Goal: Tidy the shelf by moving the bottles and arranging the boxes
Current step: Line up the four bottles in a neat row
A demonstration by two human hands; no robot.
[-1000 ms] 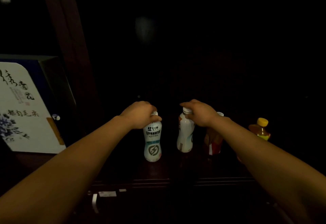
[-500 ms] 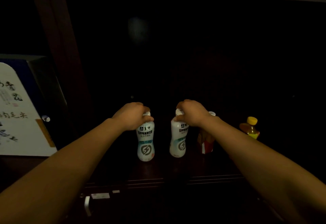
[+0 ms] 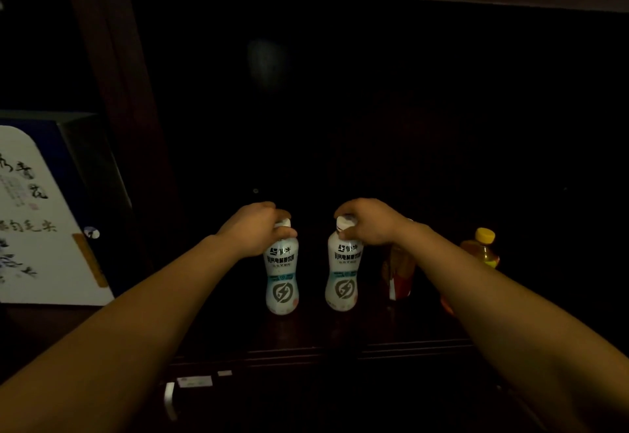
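Your left hand (image 3: 253, 228) is curled around the cap end of the left bottle (image 3: 281, 272); your right hand (image 3: 369, 223) pinches the cap of the right bottle (image 3: 342, 271). Both stand upright on the shelf (image 3: 306, 347), labels forward, slightly apart. Grip lower on the necks, lift straight up, and clear the red bottle (image 3: 400, 272) beside your right wrist. Dim light: move slowly.

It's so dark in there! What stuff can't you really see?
Head view, the only one:
- Red-labelled bottle: top hidden behind the right hand.
- Both white bottles' caps: mostly covered by the hands.
- Shelf back: lost in darkness.
- Blue box: cut off by the left edge.
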